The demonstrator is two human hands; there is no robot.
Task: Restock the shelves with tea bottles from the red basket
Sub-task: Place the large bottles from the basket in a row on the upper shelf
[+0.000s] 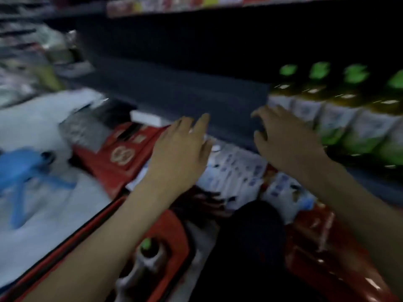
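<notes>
Forearms: nearest the lens, bare, coming in from the bottom left and bottom right corners, stretched forward above the red basket [316, 258].
Shelf [185, 94]: dark board across the middle of the view, heavily blurred, running from the pale heap at left to the bottle row at right.
Red basket: low in the view beneath both arms, red walls showing at left and right, a dark rounded shape (perhaps a knee, too blurred to tell) in front of its middle.
White bag [43, 131]: large pale heap at left, just beside the basket, with a blue shape lying on it.
Tea bottles on the shelf [340, 114]: upright in a row at the right end of the board, green caps, amber liquid, white-and-green labels, standing shoulder to shoulder.
Tea bottles in the basket [235, 171]: lying on their sides, white labels up, packed close, between the two wrists.
Left hand [181, 147]: palm down, fingers straight and loosely apart, gripping nothing, hovering above the basket's far rim.
Right hand [285, 138]: palm down, fingers spread and slightly bent, clamped on nothing, just beside the nearest shelf bottle; touching or not, impossible to tell through the blur.
Upper shelf edge [174, 5]: thin strip of red, yellow and white tags along the top.
White block [146, 117]: small, pale, at the shelf's front edge, left of the left hand.
</notes>
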